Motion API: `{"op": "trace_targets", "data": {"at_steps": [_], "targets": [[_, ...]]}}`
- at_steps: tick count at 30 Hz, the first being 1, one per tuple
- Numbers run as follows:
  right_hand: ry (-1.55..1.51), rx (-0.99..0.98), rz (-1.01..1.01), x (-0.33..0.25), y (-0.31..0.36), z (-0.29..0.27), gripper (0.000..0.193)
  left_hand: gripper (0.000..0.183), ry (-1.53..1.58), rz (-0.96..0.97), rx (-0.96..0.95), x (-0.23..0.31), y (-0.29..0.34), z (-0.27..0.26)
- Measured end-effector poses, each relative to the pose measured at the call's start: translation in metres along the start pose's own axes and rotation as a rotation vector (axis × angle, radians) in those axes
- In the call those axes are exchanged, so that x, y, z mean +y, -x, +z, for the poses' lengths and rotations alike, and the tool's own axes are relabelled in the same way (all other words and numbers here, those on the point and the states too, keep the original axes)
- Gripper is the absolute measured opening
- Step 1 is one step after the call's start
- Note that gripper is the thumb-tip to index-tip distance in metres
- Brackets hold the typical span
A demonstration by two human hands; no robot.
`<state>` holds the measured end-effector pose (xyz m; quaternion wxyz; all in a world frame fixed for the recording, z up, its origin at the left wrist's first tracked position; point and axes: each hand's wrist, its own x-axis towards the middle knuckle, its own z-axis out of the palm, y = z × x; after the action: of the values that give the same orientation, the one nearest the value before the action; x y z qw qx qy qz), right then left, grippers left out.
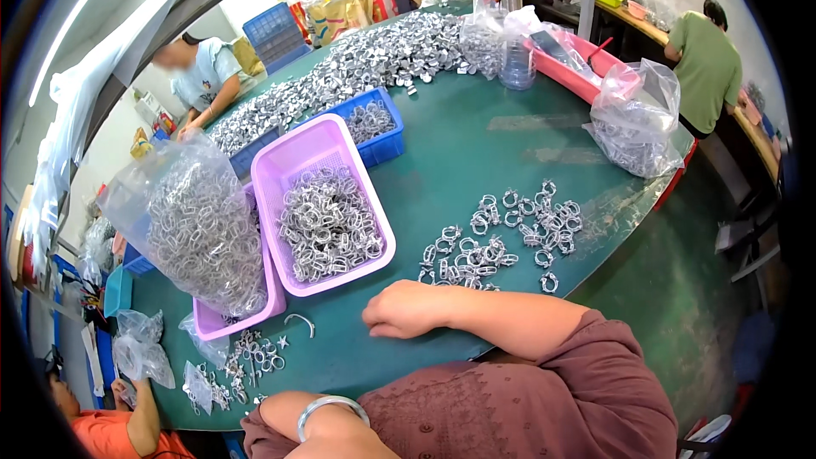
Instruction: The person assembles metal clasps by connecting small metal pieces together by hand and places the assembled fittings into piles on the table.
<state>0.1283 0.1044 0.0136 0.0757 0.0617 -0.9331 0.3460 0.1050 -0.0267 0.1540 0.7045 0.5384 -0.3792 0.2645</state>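
My right hand (404, 310) rests on the green table (442, 132) in front of the purple basket (387, 242). Its fingers are curled together, and whatever they may hold is hidden. Small silvery metal rings (472, 265) lie in loose groups just beyond that hand and to its right. At the lower edge is my left hand (285, 410), bent inward, with a pale bangle (327, 408) on the wrist; its fingers are hidden. Near it lie more rings and small metal parts (246, 361), and a curved metal strip (302, 323). Similar metal pieces (327, 225) fill the purple basket.
A clear bag of metal pieces (204, 221) stands in another purple basket (276, 293). Behind are a blue bin (387, 144) and a long heap of parts (357, 55). A pink tray (565, 76) and another bag (637, 123) sit far right. Several people work nearby.
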Motion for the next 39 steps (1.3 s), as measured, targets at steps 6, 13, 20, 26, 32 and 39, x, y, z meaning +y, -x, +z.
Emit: {"op": "trace_targets", "data": {"at_steps": [6,13,20,26,32,39], "targets": [[0.207,0.103,0.042,-0.003,0.009,-0.030,0.019,0.055,0.014,-0.033,-0.015,0.000,0.004,-0.001],[0.533,0.237,0.553,0.024,0.051,-0.084,0.013,0.055,-0.009,-0.024,0.025,0.003,0.009,0.004],[0.579,0.063,0.660,0.037,0.062,-0.081,0.019,0.056,-0.049,-0.024,0.044,0.007,0.007,0.003],[0.564,0.105,0.651,0.042,0.065,-0.076,0.019,0.055,0.005,0.006,0.086,0.004,0.004,-0.001],[0.544,0.275,0.547,0.038,0.065,-0.074,0.016,0.051,-0.007,0.001,0.109,0.004,-0.001,-0.002],[0.581,0.342,0.577,0.038,0.059,-0.082,0.021,0.052,-0.005,-0.015,0.113,0.001,0.000,0.007]]}}
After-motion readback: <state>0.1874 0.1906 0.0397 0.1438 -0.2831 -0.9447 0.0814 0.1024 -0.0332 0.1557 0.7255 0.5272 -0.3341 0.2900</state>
